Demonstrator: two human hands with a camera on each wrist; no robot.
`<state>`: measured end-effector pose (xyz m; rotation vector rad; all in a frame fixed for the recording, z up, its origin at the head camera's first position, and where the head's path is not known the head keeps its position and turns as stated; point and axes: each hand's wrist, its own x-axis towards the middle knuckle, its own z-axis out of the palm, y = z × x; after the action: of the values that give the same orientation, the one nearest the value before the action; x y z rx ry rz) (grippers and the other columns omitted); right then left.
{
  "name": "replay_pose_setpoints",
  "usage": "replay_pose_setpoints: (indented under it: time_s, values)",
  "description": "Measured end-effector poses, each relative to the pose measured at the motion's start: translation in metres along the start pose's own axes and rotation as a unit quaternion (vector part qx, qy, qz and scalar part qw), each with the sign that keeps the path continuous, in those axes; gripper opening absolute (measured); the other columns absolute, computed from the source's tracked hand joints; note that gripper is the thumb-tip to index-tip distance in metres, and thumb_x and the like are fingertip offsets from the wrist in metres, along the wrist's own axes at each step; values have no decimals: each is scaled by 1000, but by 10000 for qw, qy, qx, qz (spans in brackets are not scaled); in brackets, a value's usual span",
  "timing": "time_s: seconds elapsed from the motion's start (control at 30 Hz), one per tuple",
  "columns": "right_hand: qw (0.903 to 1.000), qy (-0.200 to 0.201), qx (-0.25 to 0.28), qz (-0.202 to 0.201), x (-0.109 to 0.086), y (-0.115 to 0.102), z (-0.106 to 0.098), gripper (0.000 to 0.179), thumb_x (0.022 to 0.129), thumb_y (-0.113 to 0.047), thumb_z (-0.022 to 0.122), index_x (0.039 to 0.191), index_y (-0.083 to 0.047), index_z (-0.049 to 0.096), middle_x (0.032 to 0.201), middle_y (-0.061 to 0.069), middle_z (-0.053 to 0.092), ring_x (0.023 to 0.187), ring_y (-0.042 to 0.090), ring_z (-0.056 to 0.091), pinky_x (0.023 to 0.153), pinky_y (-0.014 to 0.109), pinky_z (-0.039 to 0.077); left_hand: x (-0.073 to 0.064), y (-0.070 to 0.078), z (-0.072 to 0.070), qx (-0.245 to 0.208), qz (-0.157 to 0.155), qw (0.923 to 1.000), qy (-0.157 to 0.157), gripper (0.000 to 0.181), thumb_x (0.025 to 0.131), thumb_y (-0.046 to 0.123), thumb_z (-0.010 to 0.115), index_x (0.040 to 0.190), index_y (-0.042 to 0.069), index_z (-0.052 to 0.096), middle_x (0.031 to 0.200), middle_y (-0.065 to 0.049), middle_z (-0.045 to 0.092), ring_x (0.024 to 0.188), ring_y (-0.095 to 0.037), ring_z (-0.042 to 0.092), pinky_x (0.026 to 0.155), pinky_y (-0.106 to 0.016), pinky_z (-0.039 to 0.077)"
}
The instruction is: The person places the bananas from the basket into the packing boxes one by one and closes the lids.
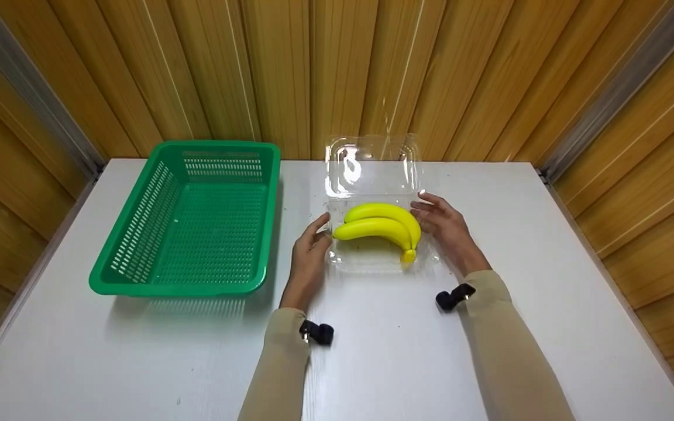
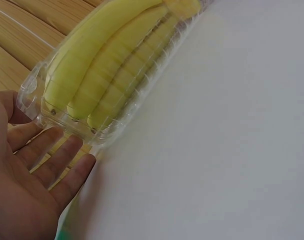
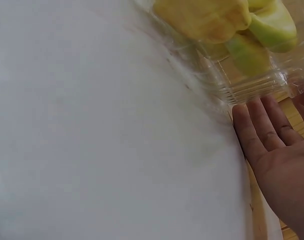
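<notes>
A bunch of yellow bananas [image 1: 375, 227] lies in a clear plastic clamshell box [image 1: 360, 264], whose hinged lid [image 1: 381, 175] stands raised at the back. My left hand [image 1: 309, 257] is at the box's left side; in the left wrist view its fingers [image 2: 59, 157] reach out fairly straight against the end wall, with the thumb near the rim. On the opposite side is my right hand [image 1: 451, 231]. Its fingers [image 3: 264, 125] are extended along the lower end wall in the right wrist view, and part of that hand is cut off.
To the left of the box stands a green plastic basket [image 1: 272, 228] with slotted walls and nothing inside. Both rest on a white table [image 1: 384, 362]. Wood-patterned panels [image 1: 337, 76] rise behind the table, with more at the sides.
</notes>
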<state>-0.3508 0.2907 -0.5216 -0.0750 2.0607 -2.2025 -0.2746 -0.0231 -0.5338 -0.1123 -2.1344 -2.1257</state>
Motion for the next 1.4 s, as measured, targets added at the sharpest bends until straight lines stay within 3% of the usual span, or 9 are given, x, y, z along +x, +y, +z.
replay_pose_setpoints:
  time_s: [0.33,1.4]
  values:
    - [9998,194,66,28,-3,2,3,50,109,-9,57,158,-3,46,153,16,55,142,29,52,111,32,48,1,-2,-1,-44,-35,10000,-18,51,106,7,52,157,3,51,158,-11,53,131,-30,61,112,-46,46]
    - [9978,633,206,64,-6,5,10,43,106,-12,64,148,-13,55,151,10,55,141,26,53,113,34,46,-1,-2,0,-20,-7,10000,48,50,106,8,52,155,5,53,156,-9,56,129,-28,61,112,-46,46]
